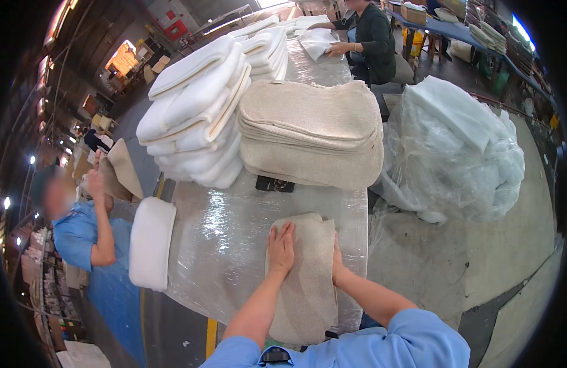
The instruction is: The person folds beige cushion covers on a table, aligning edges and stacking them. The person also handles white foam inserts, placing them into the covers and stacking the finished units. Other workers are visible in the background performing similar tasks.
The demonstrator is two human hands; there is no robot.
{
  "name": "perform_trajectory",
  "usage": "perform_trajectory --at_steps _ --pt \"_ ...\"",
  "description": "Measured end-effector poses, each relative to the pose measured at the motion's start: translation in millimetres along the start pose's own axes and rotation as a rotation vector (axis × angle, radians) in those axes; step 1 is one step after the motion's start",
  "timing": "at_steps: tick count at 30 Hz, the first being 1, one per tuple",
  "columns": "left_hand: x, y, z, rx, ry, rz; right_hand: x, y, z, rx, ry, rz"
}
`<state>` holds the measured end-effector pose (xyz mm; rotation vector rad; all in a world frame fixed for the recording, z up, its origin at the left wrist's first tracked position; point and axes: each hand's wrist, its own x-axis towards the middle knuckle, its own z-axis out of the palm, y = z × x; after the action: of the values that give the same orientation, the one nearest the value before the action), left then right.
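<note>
On the near end of the plastic-covered worktop (pixel 234 227) lies a beige fabric cover (pixel 305 276). The left hand (pixel 281 247) presses flat on its top, fingers stretched and close together. The right hand (pixel 337 265) holds its right edge; I cannot tell how its fingers are. Behind it stands a stack of beige covers (pixel 311 132), beside a pile of white foam pads (pixel 197 110).
</note>
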<state>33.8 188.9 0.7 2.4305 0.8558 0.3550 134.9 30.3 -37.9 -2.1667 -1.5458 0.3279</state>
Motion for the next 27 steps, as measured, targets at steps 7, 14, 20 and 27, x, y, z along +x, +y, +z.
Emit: perform_trajectory --at_steps 7,14,20,27 --pt "38 4 -2 -0.094 0.005 -0.052 -2 -3 -32 -0.127 -0.303 -0.369" --pt "37 8 3 0.025 -0.105 0.012 20 7 -12 0.057 -0.354 -0.19" --pt "23 -14 -3 0.047 -0.175 0.048 3 0 -2 -0.079 -0.042 0.013" --pt "28 -8 7 0.075 -0.168 0.079 0 18 -1 -0.191 -0.017 -0.167"
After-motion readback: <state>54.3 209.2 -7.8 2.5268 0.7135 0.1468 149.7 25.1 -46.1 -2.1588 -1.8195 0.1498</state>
